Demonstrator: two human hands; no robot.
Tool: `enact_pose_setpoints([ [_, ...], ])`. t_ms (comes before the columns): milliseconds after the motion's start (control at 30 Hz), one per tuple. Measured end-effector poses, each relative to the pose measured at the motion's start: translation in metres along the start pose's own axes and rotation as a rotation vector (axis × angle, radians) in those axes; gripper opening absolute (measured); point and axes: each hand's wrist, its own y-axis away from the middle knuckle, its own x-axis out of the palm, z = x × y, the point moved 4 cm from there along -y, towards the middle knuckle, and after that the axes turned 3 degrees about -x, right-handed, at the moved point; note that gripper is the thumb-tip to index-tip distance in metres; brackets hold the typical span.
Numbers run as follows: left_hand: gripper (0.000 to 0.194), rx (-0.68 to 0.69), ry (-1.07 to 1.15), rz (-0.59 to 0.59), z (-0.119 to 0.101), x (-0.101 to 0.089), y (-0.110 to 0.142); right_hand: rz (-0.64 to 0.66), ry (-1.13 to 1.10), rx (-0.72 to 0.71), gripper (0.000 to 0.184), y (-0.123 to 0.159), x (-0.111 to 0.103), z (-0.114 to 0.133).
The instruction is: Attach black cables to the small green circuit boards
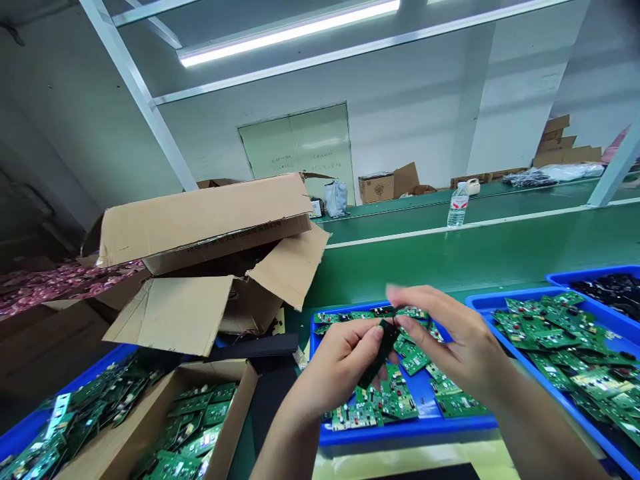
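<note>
A cardboard box (133, 427) held green circuit boards (195, 420). A blue tray (407, 435) held more boards, with the left hand (340, 367) clamped on a black strip (383, 350) above them. The right hand (450, 333) was just beside the strip, contact unclear. A second blue tray (545, 389) also held boards.

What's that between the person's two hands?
The head view shows a narrow black strip with a thin dark wire, between the left hand and right hand.
</note>
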Motion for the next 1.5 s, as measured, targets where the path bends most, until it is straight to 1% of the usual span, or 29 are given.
enact_pose_setpoints([
  [67,0.038,0.032,-0.089,0.001,-0.002,0.0,0.001,-0.045,-0.01,0.029,0.046,0.002,-0.004,-0.004],
  [100,0.037,0.06,-0.147,-0.002,-0.003,-0.001,0.001,-0.063,-0.024,0.057,0.054,0.003,-0.007,-0.007],
  [133,0.034,0.098,-0.206,-0.013,-0.004,-0.002,0.002,-0.084,-0.055,0.089,0.057,0.004,-0.01,-0.011],
  [200,0.03,0.186,-0.304,-0.064,-0.007,-0.005,0.004,-0.147,-0.196,0.146,0.056,0.004,-0.017,-0.022],
  [267,0.035,0.283,-0.39,-0.132,-0.009,-0.008,0.007,-0.241,-0.421,0.21,0.047,0.002,-0.022,-0.035],
  [333,0.037,0.382,-0.46,-0.221,-0.012,-0.011,0.01,-0.305,-0.651,0.307,0.039,-0.001,-0.021,-0.05],
  [367,0.035,0.439,-0.495,-0.27,-0.013,-0.011,0.011,-0.306,-0.744,0.38,0.037,-0.002,-0.017,-0.057],
  [433,0.029,0.566,-0.584,-0.351,-0.016,-0.011,0.014,-0.253,-0.889,0.537,0.036,-0.003,-0.006,-0.067],
  [500,0.025,0.69,-0.68,-0.397,-0.018,-0.009,0.017,-0.122,-0.996,0.621,0.037,-0.003,0.007,-0.069],
  [533,0.024,0.738,-0.726,-0.414,-0.018,-0.009,0.017,-0.024,-1.038,0.625,0.038,-0.003,0.013,-0.065],
  [600,0.022,0.799,-0.8,-0.451,-0.018,-0.008,0.018,0.203,-1.091,0.572,0.04,0.0,0.022,-0.053],
  [633,0.021,0.814,-0.827,-0.471,-0.017,-0.008,0.018,0.297,-1.102,0.528,0.04,0.002,0.025,-0.046],
  [667,0.021,0.823,-0.848,-0.488,-0.017,-0.009,0.018,0.361,-1.106,0.485,0.04,0.004,0.026,-0.04],
  [700,0.021,0.835,-0.863,-0.501,-0.017,-0.01,0.019,0.395,-1.104,0.447,0.039,0.005,0.025,-0.034],
  [767,0.022,0.858,-0.879,-0.512,-0.016,-0.01,0.019,0.398,-1.082,0.431,0.036,0.006,0.023,-0.026],
  [833,0.022,0.876,-0.892,-0.521,-0.017,-0.01,0.02,0.392,-1.05,0.473,0.033,0.007,0.021,-0.023],
  [933,0.021,0.889,-0.908,-0.54,-0.018,-0.01,0.02,0.411,-0.997,0.543,0.031,0.007,0.019,-0.02],
  [1100,0.019,0.895,-0.919,-0.559,-0.019,-0.01,0.021,0.424,-0.918,0.576,0.031,0.006,0.016,-0.02],
  [1200,0.02,0.872,-0.898,-0.561,-0.018,-0.011,0.02,0.421,-0.947,0.587,0.031,0.005,0.017,-0.018],
  [1333,0.023,0.808,-0.809,-0.514,-0.016,-0.012,0.016,0.453,-1.044,0.571,0.031,0.006,0.021,-0.017],
  [1500,0.026,0.735,-0.598,-0.421,-0.017,-0.013,0.012,0.503,-1.091,0.552,0.035,0.009,0.026,-0.018],
])
